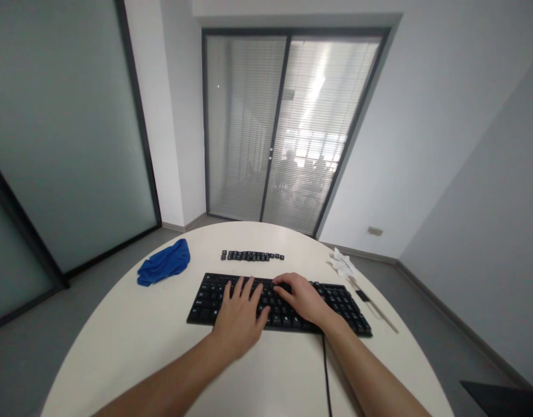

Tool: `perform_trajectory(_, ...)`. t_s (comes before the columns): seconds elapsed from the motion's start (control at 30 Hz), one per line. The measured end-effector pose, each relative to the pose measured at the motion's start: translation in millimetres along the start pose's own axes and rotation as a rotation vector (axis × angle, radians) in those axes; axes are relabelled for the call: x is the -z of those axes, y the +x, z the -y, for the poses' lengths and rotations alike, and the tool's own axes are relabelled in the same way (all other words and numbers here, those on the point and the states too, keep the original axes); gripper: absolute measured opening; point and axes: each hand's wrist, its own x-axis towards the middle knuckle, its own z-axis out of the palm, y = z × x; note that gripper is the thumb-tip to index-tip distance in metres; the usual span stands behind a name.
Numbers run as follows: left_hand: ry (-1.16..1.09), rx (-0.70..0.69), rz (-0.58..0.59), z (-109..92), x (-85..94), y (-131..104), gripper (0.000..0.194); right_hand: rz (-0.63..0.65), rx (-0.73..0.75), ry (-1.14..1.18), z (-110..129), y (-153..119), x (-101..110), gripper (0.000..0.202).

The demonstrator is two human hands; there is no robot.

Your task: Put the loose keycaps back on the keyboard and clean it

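Observation:
A black keyboard (342,302) lies on the round white table (140,341), its cable (326,370) running toward me. My left hand (240,318) rests on the left half of the keys, fingers spread and holding nothing. Over the middle of the keyboard, my right hand (301,298) is bent with thumb and forefinger brought close together. Whatever may be between those fingertips is too small to make out. Beyond the keyboard, several loose black keycaps (251,255) are lined up in short rows, apart from both hands.
A crumpled blue cloth (165,263) lies at the table's left. Toward the right edge are a crumpled white tissue (342,263) and a thin stick-like tool (379,310) with a dark part beside it. Glass doors with blinds (287,127) stand behind the table.

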Motion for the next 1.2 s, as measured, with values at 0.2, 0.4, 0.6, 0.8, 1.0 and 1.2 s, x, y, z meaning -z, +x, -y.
perform_trajectory(0.2, -0.003, 0.002, 0.008, 0.1, 1.0, 0.1, 0.053, -0.003, 0.004, -0.025, 2.5, 0.7, 0.1, 0.023)
perform_trajectory(0.4, -0.008, 0.003, 0.011, -0.2, 1.7, -0.4, 0.052, -0.033, -0.030, -0.025, 6.3, 1.9, -2.2, 0.023)
perform_trajectory(0.6, -0.012, 0.009, 0.021, -0.7, 3.3, -0.1, 0.052, -0.016, -0.020, 0.030, 6.2, 2.0, 0.3, 0.022)
perform_trajectory(0.8, -0.018, 0.009, 0.017, -1.4, 5.2, -0.3, 0.052, -0.026, -0.016, 0.001, 7.3, 0.9, 1.5, 0.023)
perform_trajectory(1.0, -0.019, 0.002, -0.006, 0.7, -1.5, -0.3, 0.052, -0.007, -0.003, -0.004, 8.0, 1.2, 2.5, 0.020)
perform_trajectory(1.2, -0.007, -0.005, -0.009, 1.4, -1.2, 0.1, 0.052, -0.009, 0.021, -0.066, 6.7, 2.6, -1.4, 0.018)
